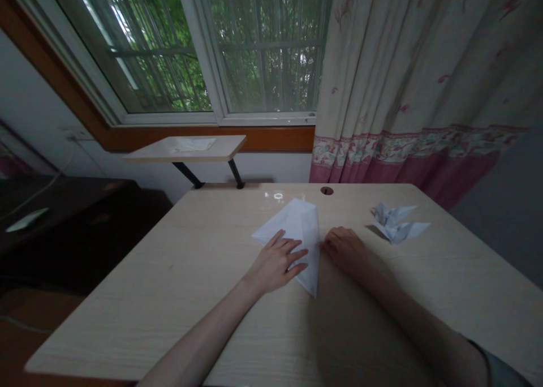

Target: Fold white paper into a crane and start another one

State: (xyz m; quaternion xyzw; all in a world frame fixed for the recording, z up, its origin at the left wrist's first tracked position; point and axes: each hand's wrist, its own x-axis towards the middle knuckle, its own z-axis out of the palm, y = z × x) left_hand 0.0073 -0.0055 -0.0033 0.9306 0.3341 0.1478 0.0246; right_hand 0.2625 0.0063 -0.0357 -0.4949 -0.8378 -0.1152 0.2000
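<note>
A sheet of white paper, folded to a pointed shape, lies flat on the table. Across its lower left part my left hand rests with the fingers spread, pressing it down. My right hand sits just beside the paper's right edge, its fingers curled together against the tabletop. Nothing shows in that hand, though its fingertips are partly hidden. To its right stand folded paper cranes, white with faint bluish marks, close against each other.
The pale wooden table has a round cable hole near its back edge. A raised shelf at the back left carries more white paper. Behind are a barred window and a flowered curtain. A dark desk stands left.
</note>
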